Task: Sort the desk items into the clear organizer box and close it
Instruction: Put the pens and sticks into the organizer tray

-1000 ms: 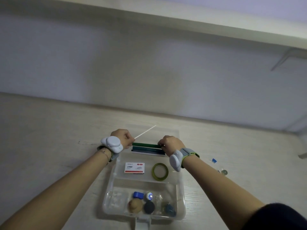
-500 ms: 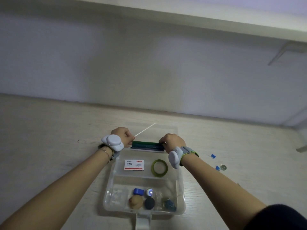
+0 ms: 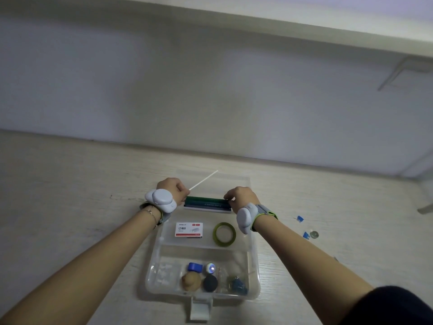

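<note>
The clear organizer box [image 3: 254,259] lies open on the desk, its lid flat behind it. My left hand [image 3: 172,188] and my right hand [image 3: 239,197] each grip one end of a bundle of green and blue pens [image 3: 206,203] over the box's far compartment. A thin white stick [image 3: 203,180] juts up and to the right from my left hand. The middle compartment holds a white staple box [image 3: 188,229] and a green tape ring [image 3: 224,234]. In the near compartments lie a blue cap [image 3: 195,267], a brown lump [image 3: 191,281], a dark round piece [image 3: 210,283] and a blue clip [image 3: 239,287].
Two small blue pieces [image 3: 300,218] [image 3: 305,235] and a round coin-like item [image 3: 314,234] lie on the desk to the right of the box. The box's white latch [image 3: 199,310] points toward me. A wall stands close behind the desk.
Both hands with the pen bundle have shifted slightly toward the far end of the box. The box's contents have stayed in place.
</note>
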A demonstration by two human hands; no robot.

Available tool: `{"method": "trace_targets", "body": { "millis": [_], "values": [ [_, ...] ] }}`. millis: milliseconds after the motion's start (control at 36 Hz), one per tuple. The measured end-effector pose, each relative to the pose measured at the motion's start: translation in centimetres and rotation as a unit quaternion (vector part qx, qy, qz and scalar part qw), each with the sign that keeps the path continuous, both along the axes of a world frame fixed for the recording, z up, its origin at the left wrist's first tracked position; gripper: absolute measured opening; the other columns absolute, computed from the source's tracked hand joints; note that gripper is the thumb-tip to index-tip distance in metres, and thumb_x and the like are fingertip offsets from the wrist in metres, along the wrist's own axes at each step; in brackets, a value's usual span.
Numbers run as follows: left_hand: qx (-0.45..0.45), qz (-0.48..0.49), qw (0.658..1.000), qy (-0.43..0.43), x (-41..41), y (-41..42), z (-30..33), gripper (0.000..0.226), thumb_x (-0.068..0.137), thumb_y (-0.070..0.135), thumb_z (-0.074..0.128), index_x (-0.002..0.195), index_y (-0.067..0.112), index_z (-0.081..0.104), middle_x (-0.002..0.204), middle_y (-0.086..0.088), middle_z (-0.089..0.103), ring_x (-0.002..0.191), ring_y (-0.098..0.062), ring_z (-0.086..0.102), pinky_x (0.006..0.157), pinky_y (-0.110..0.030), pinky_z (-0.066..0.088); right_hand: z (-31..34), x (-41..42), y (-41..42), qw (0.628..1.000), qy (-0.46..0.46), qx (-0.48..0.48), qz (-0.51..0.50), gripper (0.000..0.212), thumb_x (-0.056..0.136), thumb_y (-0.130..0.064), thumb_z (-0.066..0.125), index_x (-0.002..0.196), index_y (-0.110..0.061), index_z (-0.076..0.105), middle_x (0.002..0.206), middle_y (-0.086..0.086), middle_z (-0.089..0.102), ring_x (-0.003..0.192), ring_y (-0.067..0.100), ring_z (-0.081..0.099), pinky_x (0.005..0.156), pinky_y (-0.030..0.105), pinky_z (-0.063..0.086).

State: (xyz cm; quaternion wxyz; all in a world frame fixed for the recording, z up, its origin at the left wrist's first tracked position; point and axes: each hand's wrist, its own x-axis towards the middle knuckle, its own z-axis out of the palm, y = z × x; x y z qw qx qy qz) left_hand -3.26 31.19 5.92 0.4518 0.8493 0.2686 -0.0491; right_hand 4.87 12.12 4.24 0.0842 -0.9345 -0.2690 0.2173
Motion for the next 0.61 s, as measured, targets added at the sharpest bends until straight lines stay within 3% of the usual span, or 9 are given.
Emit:
{"method": "trace_targets", "body": {
  "millis": [139,306,417,611],
  "values": [
    [0.001,-0.004,1.0,0.0,-0.2,0.1,0.1,0.022,0.087,0.011,0.061,0.065,0.011,0.06,0.089,-0.024,0.072,0.089,-0.035,0.07,0.085,-0.045,0.057,-0.1,0.0,-0.2,0.999,0.012,0.03,-0.026,0.039,0.09,0.002,0.045,0.125,-0.007,0.061,0.13,0.013,0.06,0.119,0.03,0.055,0.099,0.033,0.045],
    [0.037,-0.018,0.999,0.001,-0.1,0.2,0.7,0.016,0.088,0.011,0.059,0.074,0.005,0.062,0.093,-0.024,0.072,0.094,-0.037,0.068,0.087,-0.046,0.055,-0.1,0.2,-0.7,0.996,0.007,0.072,-0.058,0.04,0.089,0.005,0.044,0.125,-0.007,0.059,0.124,0.014,0.063,0.109,0.03,0.062,0.094,0.033,0.049],
    [0.084,-0.046,0.995,-0.001,0.1,0.8,1.2,0.014,0.087,0.017,0.062,0.08,0.006,0.067,0.093,-0.016,0.073,0.086,-0.029,0.065,0.083,-0.038,0.055,0.5,0.6,-0.7,0.989,-0.028,0.111,-0.091,0.035,0.092,0.0,0.043,0.119,-0.008,0.064,0.118,0.014,0.066,0.106,0.031,0.063,0.089,0.035,0.051],
    [0.151,-0.117,0.982,-0.007,1.1,1.2,0.8,0.011,0.083,0.016,0.067,0.086,0.006,0.072,0.096,-0.01,0.073,0.091,-0.025,0.065,0.077,-0.027,0.049,1.9,1.1,-0.7,0.984,-0.073,0.136,-0.085,0.032,0.092,-0.005,0.049,0.121,-0.013,0.062,0.121,0.01,0.062,0.105,0.027,0.061,0.089,0.031,0.048]
  ]
}}
